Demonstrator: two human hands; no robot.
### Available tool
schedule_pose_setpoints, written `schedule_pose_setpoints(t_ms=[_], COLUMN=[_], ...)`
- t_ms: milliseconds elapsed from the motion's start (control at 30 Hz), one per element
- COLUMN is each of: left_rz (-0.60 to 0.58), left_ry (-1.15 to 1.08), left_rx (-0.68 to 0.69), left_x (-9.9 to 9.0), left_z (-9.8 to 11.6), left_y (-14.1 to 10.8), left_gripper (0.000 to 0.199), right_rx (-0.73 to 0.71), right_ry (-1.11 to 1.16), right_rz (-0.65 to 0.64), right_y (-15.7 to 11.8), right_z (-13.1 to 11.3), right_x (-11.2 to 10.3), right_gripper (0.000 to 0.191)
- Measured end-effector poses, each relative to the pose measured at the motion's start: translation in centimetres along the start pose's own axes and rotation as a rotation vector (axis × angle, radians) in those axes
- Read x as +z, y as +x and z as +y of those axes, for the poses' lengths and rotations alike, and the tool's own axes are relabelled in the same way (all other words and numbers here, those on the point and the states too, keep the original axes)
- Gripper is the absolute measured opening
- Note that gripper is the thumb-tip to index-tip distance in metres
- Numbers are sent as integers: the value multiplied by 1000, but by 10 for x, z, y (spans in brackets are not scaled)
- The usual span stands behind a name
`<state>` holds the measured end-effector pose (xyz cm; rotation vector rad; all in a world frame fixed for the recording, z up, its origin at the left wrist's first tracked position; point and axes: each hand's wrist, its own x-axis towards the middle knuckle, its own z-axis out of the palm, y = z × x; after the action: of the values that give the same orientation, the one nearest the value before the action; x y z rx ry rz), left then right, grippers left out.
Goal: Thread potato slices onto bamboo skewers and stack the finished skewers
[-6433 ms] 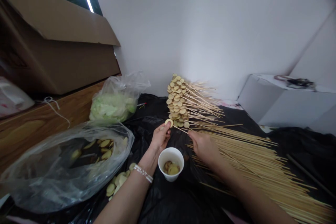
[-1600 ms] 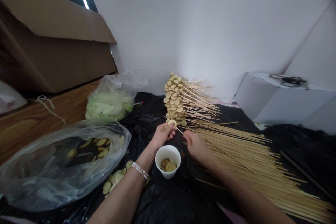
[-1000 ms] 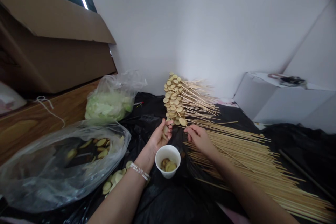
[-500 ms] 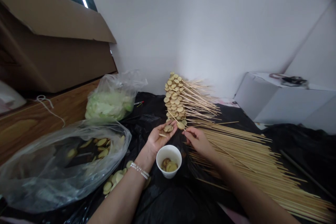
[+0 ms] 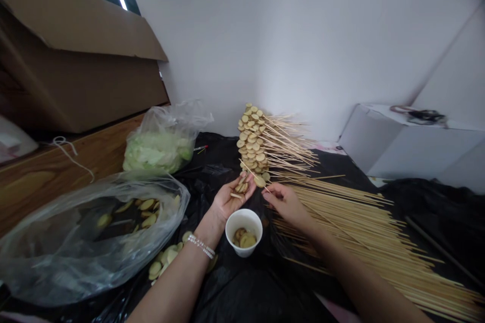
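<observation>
Several potato slices [image 5: 240, 187] rest in my left hand [image 5: 229, 199], palm up with the fingers curled about them. A thin wooden skewer [image 5: 247, 168] is pinched by its lower end in my right hand [image 5: 282, 202], and one potato slice [image 5: 259, 181] sits on it beside my left fingertips. Below my hands stands a white cup [image 5: 243, 217] with a few slices in it. Just behind them, loaded skewers form a stack of potato slices [image 5: 251, 136], sticks pointing right.
Bare skewers [image 5: 364, 232] are spread at the right on black plastic sheeting [image 5: 250, 292]. At the left lie an open clear bag [image 5: 94, 267] with slices, loose slices [image 5: 159, 265] and a bag of pale green vegetable [image 5: 159, 149]. A cardboard box [image 5: 94, 81] stands behind.
The slices in my left palm have tipped from lying flat to standing more on edge. The skewer with its slice has shifted slightly left. The right hand has hardly moved.
</observation>
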<state>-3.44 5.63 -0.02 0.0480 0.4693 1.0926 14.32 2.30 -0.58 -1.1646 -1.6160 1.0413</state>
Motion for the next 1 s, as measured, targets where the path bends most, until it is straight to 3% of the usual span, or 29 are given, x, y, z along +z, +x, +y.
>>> schedule_pose_setpoints(t_ms=[233,400,600,767,900,1000], left_rz=[-120,-56,-87,-107,-29,-17], left_ry=[122,215,238,172,130,138], left_rx=[-203,-295,-363,-386,-291,-335], left_x=[-2,-1,-2,-1,-4,-5], left_z=[-3,-7,-11,-11,-8,-3], left_y=[-2,-1,-1,-1,1,2], left_gripper=[24,21,27,24,16,18], right_rx=[-56,-119,-240,-290,-260,-266], right_ry=[-38,-72,-470,-426,-368,-405], right_rz=[2,-44,75,153,236,332], right_y=[-1,-3,-5,-4,-5,-5], right_z=[4,7,11,6,-3,-6], right_x=[9,12,7,2,-2,-5], right_gripper=[18,26,16,20,24,27])
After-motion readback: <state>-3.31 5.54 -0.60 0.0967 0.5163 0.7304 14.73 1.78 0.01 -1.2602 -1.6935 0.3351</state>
